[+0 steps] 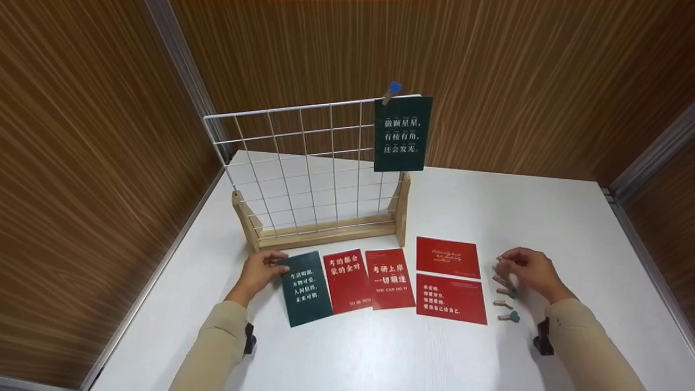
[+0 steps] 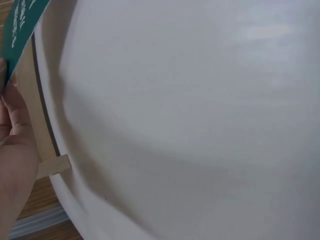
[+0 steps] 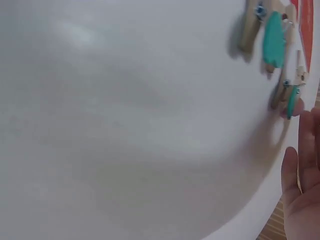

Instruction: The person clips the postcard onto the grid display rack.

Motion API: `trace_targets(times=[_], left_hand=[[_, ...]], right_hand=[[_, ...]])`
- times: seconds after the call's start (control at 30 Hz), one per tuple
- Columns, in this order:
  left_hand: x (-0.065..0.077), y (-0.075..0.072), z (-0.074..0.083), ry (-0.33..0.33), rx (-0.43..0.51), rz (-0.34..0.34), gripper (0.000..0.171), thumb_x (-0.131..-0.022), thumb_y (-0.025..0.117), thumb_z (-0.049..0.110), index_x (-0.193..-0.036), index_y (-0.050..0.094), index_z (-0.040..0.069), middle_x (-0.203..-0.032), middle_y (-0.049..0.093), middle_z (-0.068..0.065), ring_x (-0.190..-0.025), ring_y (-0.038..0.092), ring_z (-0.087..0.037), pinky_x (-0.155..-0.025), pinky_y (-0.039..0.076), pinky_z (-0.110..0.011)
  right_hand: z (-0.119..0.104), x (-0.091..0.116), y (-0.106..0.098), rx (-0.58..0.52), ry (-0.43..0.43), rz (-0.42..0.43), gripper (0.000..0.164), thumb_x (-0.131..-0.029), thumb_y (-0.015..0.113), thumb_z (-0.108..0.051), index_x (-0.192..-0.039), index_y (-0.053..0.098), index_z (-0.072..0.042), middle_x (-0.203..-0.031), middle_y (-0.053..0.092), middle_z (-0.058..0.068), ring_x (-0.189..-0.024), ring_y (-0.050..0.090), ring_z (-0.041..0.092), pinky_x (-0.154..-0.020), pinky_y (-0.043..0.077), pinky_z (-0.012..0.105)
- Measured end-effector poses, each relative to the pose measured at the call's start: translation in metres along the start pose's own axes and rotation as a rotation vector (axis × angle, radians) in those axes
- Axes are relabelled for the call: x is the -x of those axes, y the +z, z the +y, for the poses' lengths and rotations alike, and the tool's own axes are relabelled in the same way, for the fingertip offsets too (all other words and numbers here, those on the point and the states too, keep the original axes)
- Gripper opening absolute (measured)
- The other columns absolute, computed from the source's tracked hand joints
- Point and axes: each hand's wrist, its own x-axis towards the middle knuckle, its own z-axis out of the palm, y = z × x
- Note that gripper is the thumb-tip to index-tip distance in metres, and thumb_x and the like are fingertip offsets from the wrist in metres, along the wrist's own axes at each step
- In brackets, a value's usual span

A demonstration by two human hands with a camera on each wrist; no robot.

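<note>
My left hand (image 1: 258, 273) pinches the upper left edge of a dark green card (image 1: 307, 290) with white writing. In the left wrist view, thumb and fingers meet on that card's corner. My right hand (image 1: 529, 270) is over the upper end of a row of small wooden clothespins (image 1: 503, 304), some with teal hearts. Its fingertips come together on what seems to be a clothespin (image 1: 498, 259), mostly hidden by the fingers. Two red cards (image 1: 347, 281) (image 1: 390, 279) lie right of the green one. Farther right lie two more red cards (image 1: 448, 258) (image 1: 452, 298), one above the other.
Behind the cards stands a white wire grid (image 1: 304, 127) in a wooden base (image 1: 326, 231). A blue-heart clothespin (image 1: 392, 92) holds another dark green card (image 1: 403, 133) at its upper right. Wood-grain panels (image 1: 380, 49) enclose the white table (image 1: 510, 212).
</note>
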Motion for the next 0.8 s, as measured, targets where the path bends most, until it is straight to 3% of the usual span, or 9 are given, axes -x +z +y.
trace_targets(times=[0.2, 0.5, 0.63, 0.8], left_hand=[[-0.002, -0.01, 0.007, 0.021, 0.016, -0.062, 0.024, -0.081, 0.073, -0.001, -0.105, 0.07, -0.003, -0.083, 0.062, -0.006, -0.075, 0.056, -0.015, -0.065, 0.052, -0.029], [-0.008, -0.013, 0.025, 0.065, 0.044, -0.092, 0.026, -0.083, 0.072, 0.003, -0.109, 0.07, -0.001, -0.08, 0.066, -0.005, -0.073, 0.062, -0.012, -0.07, 0.055, -0.037], [-0.012, -0.013, 0.037, 0.084, 0.039, -0.098, 0.026, -0.084, 0.072, 0.005, -0.11, 0.07, 0.001, -0.084, 0.067, -0.006, -0.076, 0.063, -0.014, -0.075, 0.054, -0.042], [-0.015, -0.012, 0.054, 0.128, 0.036, -0.104, 0.025, -0.085, 0.071, 0.006, -0.11, 0.07, 0.003, -0.087, 0.067, -0.007, -0.077, 0.062, -0.015, -0.071, 0.054, -0.032]], right_hand=[[-0.01, -0.005, -0.005, -0.036, -0.054, 0.006, 0.02, -0.091, 0.067, -0.016, -0.104, 0.065, -0.001, -0.101, 0.066, 0.014, -0.089, 0.063, 0.023, -0.073, 0.049, 0.015], [-0.025, -0.016, -0.011, -0.08, -0.114, 0.017, 0.021, -0.09, 0.067, -0.014, -0.104, 0.066, 0.001, -0.1, 0.067, 0.017, -0.079, 0.067, 0.014, -0.073, 0.048, 0.013], [-0.032, -0.02, -0.016, -0.101, -0.09, 0.023, 0.026, -0.09, 0.067, -0.021, -0.105, 0.067, 0.0, -0.102, 0.067, 0.016, -0.079, 0.067, 0.011, -0.072, 0.049, 0.014], [-0.04, -0.025, -0.024, -0.15, -0.071, 0.033, 0.031, -0.09, 0.067, -0.024, -0.108, 0.066, 0.002, -0.105, 0.066, 0.017, -0.079, 0.066, 0.011, -0.073, 0.05, 0.014]])
